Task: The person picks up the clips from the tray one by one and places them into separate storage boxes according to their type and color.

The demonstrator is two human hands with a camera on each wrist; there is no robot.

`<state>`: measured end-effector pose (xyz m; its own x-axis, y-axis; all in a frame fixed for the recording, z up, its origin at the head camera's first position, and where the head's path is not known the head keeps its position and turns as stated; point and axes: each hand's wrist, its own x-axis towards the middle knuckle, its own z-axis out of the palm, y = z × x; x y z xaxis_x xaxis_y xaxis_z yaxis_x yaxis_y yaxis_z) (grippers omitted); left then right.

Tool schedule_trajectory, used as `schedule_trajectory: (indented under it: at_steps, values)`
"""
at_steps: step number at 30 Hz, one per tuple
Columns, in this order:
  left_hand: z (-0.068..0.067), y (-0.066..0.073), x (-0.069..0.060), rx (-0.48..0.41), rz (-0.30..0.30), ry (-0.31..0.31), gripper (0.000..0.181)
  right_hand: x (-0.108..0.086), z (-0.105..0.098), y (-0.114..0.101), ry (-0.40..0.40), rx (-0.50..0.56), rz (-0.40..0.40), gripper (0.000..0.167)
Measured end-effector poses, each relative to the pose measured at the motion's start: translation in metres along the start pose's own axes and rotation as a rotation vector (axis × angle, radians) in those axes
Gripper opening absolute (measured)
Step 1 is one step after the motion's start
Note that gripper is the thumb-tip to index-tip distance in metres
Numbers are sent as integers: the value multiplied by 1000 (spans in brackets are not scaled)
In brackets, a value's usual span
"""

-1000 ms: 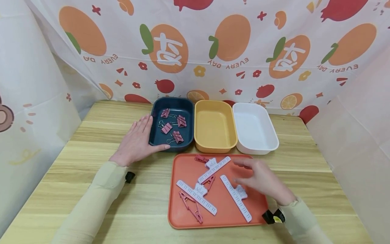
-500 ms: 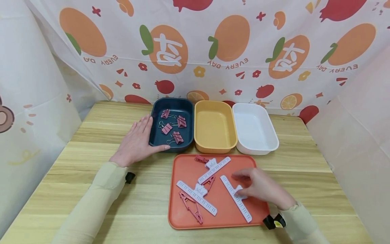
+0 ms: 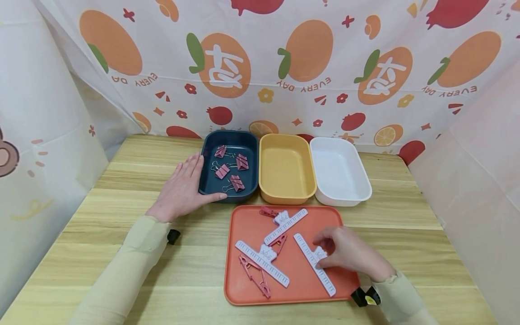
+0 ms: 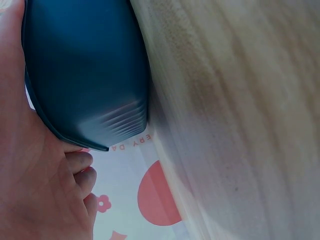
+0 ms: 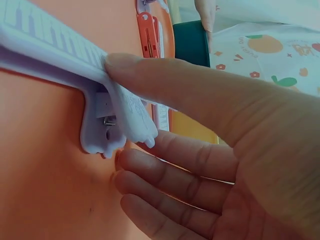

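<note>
My left hand rests with straight fingers along the left rim of the dark blue box, its thumb at the near edge. Several pink binder clips lie in that box. Over the right side of the orange tray, my right hand holds a pale purple ruler-edged clip between thumb and fingers. In the right wrist view, the thumb touches the front of the clip and the index fingertip is hidden behind its handle. The clip lies on the tray.
Two more ruler-edged clips and several pink pegs lie on the tray's left half. A yellow box and a white box stand beside the blue one, against the patterned cloth.
My right hand has lowered onto the right-hand clip, and its thumb and fingers have closed in around it. My left hand and the boxes have not moved.
</note>
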<state>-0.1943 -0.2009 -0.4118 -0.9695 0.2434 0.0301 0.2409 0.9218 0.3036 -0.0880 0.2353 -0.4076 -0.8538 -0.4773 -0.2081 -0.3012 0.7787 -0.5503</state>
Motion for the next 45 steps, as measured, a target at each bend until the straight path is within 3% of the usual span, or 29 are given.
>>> schedule_trajectory:
  at_steps: [11, 17, 26, 39, 45]
  values:
    - [-2, 0, 0, -5, 2, 1, 134, 0, 1, -2, -1, -42, -14, 32]
    - [-1, 0, 0, -1, 1, -4, 135, 0, 0, -2, -6, 25, -21, 26]
    - [-1, 0, 0, -2, -6, -7, 136, 2, -7, 2, -46, 216, 2, 24]
    - [-2, 0, 0, -1, 3, 1, 135, 4, -9, 14, -59, 238, -63, 20]
    - [-2, 1, 0, -2, 2, 2, 135, 5, -11, 14, -59, 251, -50, 20]
